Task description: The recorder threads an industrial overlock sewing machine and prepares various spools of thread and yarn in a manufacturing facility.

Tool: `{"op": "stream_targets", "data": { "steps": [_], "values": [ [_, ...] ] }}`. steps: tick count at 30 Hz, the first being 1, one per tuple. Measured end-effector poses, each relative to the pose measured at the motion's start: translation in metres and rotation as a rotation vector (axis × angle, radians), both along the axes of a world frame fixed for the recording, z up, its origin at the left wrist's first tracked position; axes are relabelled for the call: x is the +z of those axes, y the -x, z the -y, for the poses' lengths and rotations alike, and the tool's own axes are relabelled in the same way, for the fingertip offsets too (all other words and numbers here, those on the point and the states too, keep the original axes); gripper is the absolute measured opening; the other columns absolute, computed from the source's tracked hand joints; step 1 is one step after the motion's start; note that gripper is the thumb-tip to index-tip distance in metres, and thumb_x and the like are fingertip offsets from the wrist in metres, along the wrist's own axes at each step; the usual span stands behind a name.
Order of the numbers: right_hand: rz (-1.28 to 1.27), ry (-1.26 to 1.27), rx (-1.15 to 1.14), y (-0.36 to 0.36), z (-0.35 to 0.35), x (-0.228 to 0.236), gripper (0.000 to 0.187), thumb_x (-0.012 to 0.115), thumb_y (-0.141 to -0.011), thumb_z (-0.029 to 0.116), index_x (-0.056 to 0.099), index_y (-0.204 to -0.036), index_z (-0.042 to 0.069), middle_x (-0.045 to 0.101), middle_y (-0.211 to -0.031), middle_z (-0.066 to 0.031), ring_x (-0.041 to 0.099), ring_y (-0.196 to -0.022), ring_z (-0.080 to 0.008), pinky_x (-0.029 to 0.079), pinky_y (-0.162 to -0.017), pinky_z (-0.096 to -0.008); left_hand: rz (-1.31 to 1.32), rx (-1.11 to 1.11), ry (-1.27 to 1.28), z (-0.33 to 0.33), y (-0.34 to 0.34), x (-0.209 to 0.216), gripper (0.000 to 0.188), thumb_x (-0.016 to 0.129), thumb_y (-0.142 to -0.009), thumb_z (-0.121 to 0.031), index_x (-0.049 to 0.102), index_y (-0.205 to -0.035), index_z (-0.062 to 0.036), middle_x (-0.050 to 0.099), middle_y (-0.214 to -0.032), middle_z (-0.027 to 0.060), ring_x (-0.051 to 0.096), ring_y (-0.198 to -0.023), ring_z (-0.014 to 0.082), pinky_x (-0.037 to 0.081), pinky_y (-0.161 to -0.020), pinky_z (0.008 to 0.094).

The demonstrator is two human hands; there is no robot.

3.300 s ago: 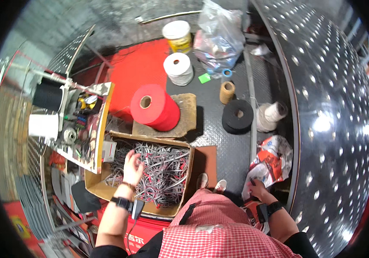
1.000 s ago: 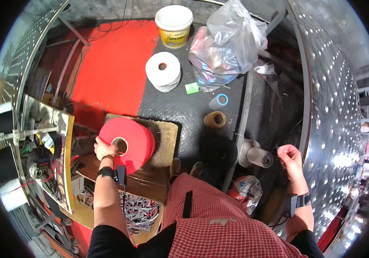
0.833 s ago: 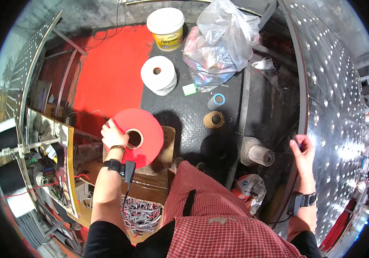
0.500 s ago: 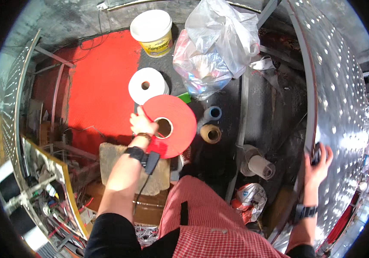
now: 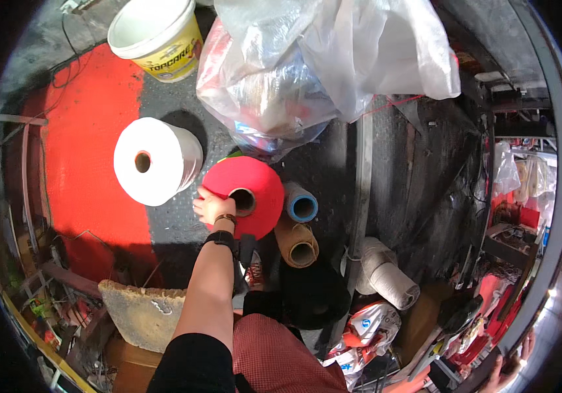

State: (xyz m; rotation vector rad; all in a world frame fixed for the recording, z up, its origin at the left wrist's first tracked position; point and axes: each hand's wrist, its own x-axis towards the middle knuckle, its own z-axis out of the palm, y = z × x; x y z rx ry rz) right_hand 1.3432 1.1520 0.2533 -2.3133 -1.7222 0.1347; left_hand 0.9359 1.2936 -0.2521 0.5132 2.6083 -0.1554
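My left hand [image 5: 214,206] grips the near left side of a wide red roll [image 5: 264,180], its thumb side by the cardboard core opening. The red roll is beside two upright tube rolls: a clear one with a blue core [image 5: 304,207] and a brown one [image 5: 300,252]. A tall white roll [image 5: 156,160] stands to the left, apart from the red one. At the lower right rim, my right hand [image 5: 513,367] shows only in part, fingers curled at the edge of a grey metal frame [image 5: 546,288]; its palm is out of view.
A white bucket with a yellow label [image 5: 166,49] and a big stuffed clear plastic bag [image 5: 281,78] stand at the back. Near me lie a worn board [image 5: 140,314], a whitish roll [image 5: 389,272] and a red-and-white bag [image 5: 369,327]. A metal rail [image 5: 363,164] crosses the floor.
The view has come closer to the floor. My left hand and the red roll have moved lower and away from the white roll, toward the tubes. My right hand now shows at the lower rim.
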Motion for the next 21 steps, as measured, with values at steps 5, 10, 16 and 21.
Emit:
{"op": "stream_targets", "data": {
  "steps": [5,10,16,21],
  "values": [
    [0.275,0.075,0.076,-0.003,0.006,0.016,0.058,0.070,-0.074,0.020,0.043,-0.120,-0.003,0.037,-0.127,-0.0186,0.049,-0.105,-0.0331,0.047,-0.082,-0.0385,0.372,-0.052,-0.107,0.025,0.057,-0.002,0.120,0.081,-0.051,-0.022,-0.001,-0.139,-0.0205,0.025,-0.135,0.0220,0.030,-0.123,0.0375,0.030,-0.098,0.0493],
    [0.157,-0.068,0.170,-0.031,0.024,-0.003,0.057,0.062,-0.075,0.011,0.039,-0.127,0.004,0.027,-0.136,-0.0175,0.028,-0.126,-0.0333,0.026,-0.101,-0.0441,0.476,-0.226,0.038,0.069,0.073,0.112,0.115,0.081,-0.055,-0.022,0.005,-0.140,-0.0118,0.045,-0.121,0.0286,0.052,-0.107,0.0340,0.042,-0.091,0.0370],
    [0.101,-0.175,0.230,-0.020,0.017,-0.006,0.052,0.065,-0.072,0.008,0.048,-0.120,0.011,0.034,-0.134,-0.0102,0.033,-0.123,-0.0296,0.030,-0.100,-0.0394,0.499,0.018,-0.201,0.295,0.084,0.251,0.066,0.071,-0.064,-0.031,0.049,-0.117,0.0006,0.066,-0.079,0.0113,0.062,-0.069,0.0212,0.050,-0.068,0.0312],
    [0.168,-0.266,0.321,-0.041,0.010,-0.010,0.050,0.066,-0.075,0.022,0.048,-0.121,0.016,0.034,-0.131,-0.0120,0.039,-0.118,-0.0307,0.034,-0.097,-0.0399,1.000,-0.057,-0.226,0.553,-0.002,0.365,0.076,0.063,-0.073,-0.051,0.040,-0.128,-0.0028,0.042,-0.130,0.0156,0.037,-0.122,0.0272,0.030,-0.101,0.0370]
  ]
}}
